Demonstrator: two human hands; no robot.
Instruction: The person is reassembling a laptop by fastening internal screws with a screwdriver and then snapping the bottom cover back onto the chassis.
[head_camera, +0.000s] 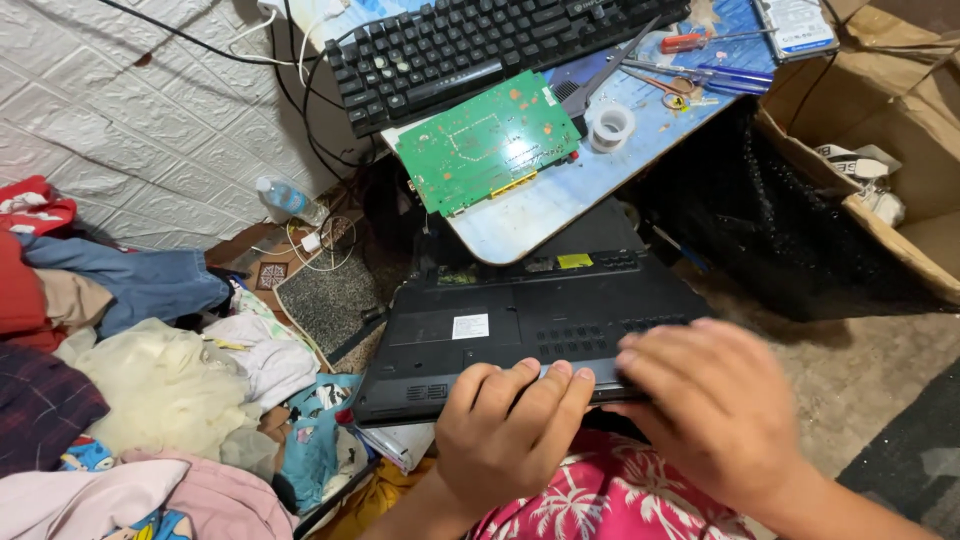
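We had both hands on the near edge of a black laptop (520, 325) that lay underside up across our lap: the left hand (505, 435) curled its fingers over that edge, gripping it, and the right hand (715, 410), blurred, lay flat with fingers spread just beside it. Beyond the laptop stood a small table (560, 205), with a green circuit board (488, 140) at its near edge. A keyboard (480, 45) lay farther back, with a tape roll (611, 127) toward the right edge.

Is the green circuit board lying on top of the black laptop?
No, the green circuit board lies on the small blue table, beside the keyboard.
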